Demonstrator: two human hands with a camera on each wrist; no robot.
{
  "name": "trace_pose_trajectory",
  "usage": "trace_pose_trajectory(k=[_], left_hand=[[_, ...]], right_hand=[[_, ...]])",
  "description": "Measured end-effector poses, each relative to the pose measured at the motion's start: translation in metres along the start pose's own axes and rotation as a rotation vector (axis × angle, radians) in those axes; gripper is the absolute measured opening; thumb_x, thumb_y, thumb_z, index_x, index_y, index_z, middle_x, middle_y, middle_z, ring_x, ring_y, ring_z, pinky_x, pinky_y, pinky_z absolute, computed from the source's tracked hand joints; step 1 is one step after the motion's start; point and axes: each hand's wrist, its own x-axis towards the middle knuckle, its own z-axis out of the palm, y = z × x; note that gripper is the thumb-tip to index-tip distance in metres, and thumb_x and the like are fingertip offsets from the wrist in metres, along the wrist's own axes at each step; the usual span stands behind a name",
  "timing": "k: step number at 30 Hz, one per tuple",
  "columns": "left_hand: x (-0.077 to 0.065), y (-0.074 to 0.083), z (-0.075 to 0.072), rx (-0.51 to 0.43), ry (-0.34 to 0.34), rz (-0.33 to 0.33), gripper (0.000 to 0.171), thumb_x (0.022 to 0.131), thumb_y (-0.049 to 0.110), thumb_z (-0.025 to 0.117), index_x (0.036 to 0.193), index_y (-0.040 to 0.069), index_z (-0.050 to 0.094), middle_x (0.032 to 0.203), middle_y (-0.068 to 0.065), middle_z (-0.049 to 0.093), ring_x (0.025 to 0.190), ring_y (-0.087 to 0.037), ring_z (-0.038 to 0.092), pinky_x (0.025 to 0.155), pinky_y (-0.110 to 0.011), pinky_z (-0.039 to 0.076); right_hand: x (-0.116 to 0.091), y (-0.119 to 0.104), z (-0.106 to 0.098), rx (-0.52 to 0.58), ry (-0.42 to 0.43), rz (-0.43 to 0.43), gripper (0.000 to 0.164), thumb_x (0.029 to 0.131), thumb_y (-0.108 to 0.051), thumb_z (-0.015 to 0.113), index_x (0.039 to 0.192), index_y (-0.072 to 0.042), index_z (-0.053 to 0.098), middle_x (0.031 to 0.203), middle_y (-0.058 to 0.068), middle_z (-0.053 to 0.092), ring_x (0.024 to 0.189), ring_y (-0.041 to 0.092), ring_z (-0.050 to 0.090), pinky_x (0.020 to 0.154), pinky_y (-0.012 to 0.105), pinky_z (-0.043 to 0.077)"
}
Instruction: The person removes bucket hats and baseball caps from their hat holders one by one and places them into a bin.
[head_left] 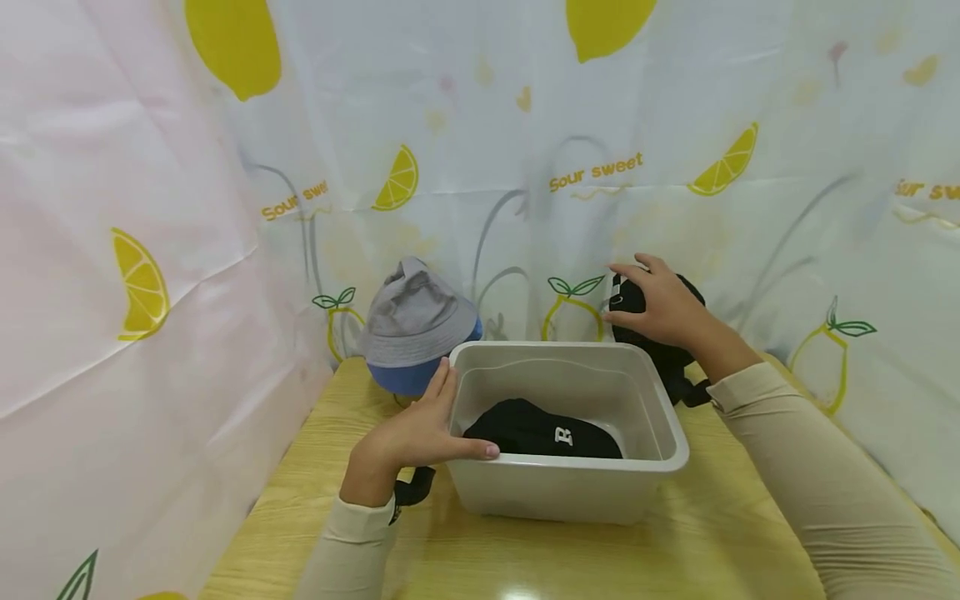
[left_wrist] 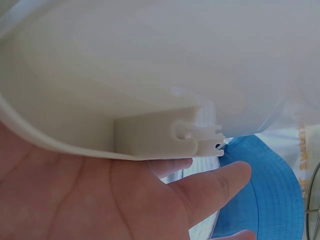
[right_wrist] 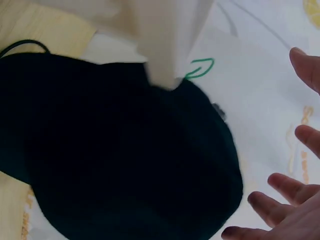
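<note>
Right hand (head_left: 660, 304) is up at the far right, over the second black cap (right_wrist: 130, 150), behind the bin's right rear corner. Fingers spread wide, thumb well off the index, nothing clamped. From the right wrist my fingertips sit just beside the cap's edge, a gap showing for most of them; can't confirm contact on the lowest one. That cap has a small buckle at its edge and its brim points off to the left in that view. What it sits on is hidden.

Left hand (head_left: 420, 429) is braced on the near left corner of the light bin (head_left: 551, 492): thumb along the front rim, fingers straight down the outside of the left wall, palm against the rim in the wrist view. Touching it, not clamped.

Bin stands upright on the wood-look worktop (head_left: 345, 500). Inside, toward the near left, lies the first black cap (head_left: 517, 425) with a pale letter, looks like an R.

Left rear, beyond my left fingers: grey bucket hat (head_left: 420, 317) stacked over a blue hat (head_left: 405, 379). Backdrop is a lemon-print curtain (head_left: 465, 100) with "Sour sweet" lettering.
</note>
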Motion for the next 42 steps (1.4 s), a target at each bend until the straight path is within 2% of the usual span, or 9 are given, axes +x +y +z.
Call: trace_pose_trajectory(k=[6,16,22,30,36,42], left_hand=[[-0.001,0.0,0.002,-0.003,-0.001,0.003,0.145,0.071,0.078,0.079,0.166,0.018,-0.011,0.173,-0.01,-0.018,0.159,-0.038,0.009,0.123,-0.053,0.03],[-0.001,0.003,0.001,-0.001,0.019,-0.003,0.145,0.069,0.08,0.078,0.166,0.021,-0.013,0.174,-0.006,-0.018,0.158,-0.039,0.013,0.122,-0.053,0.033],[0.001,0.003,0.002,0.0,0.015,0.008,0.145,0.069,0.08,0.078,0.165,0.022,-0.014,0.173,-0.007,-0.018,0.159,-0.035,0.011,0.123,-0.051,0.032],[0.003,0.002,0.004,-0.007,0.014,0.016,0.145,0.068,0.081,0.078,0.163,0.028,-0.018,0.173,-0.005,-0.02,0.16,-0.029,0.008,0.123,-0.048,0.032],[0.006,0.005,0.004,-0.012,0.017,0.033,0.145,0.069,0.079,0.079,0.166,0.023,-0.013,0.173,-0.006,-0.02,0.16,-0.03,0.01,0.123,-0.048,0.032],[0.003,0.005,0.004,-0.008,0.014,0.011,0.146,0.068,0.08,0.078,0.166,0.023,-0.013,0.174,-0.005,-0.018,0.159,-0.029,0.015,0.122,-0.047,0.034]], right_hand=[[-0.003,0.018,0.005,0.01,0.014,0.044,0.088,0.091,-0.044,0.079,0.161,-0.012,0.037,0.165,0.034,0.018,0.147,0.058,0.028,0.11,0.077,0.031],[-0.006,0.045,0.01,0.05,0.088,0.109,0.096,0.088,-0.048,0.08,0.162,-0.008,0.033,0.165,0.035,0.017,0.148,0.058,0.023,0.111,0.078,0.027],[-0.012,0.067,0.019,0.092,0.139,0.165,0.103,0.085,-0.055,0.08,0.165,-0.014,0.029,0.167,0.033,0.014,0.148,0.06,0.022,0.11,0.08,0.025],[-0.021,0.081,0.03,0.227,0.214,0.219,0.112,0.082,-0.057,0.083,0.168,-0.024,0.019,0.171,0.026,0.007,0.153,0.055,0.015,0.11,0.081,0.023],[-0.028,0.088,0.038,0.325,0.303,0.258,0.112,0.082,-0.053,0.084,0.167,-0.035,0.013,0.173,0.018,0.009,0.157,0.047,0.013,0.113,0.08,0.021],[-0.034,0.092,0.05,0.4,0.362,0.273,0.109,0.084,-0.05,0.084,0.166,-0.039,0.014,0.173,0.014,0.01,0.158,0.044,0.012,0.115,0.078,0.019]])
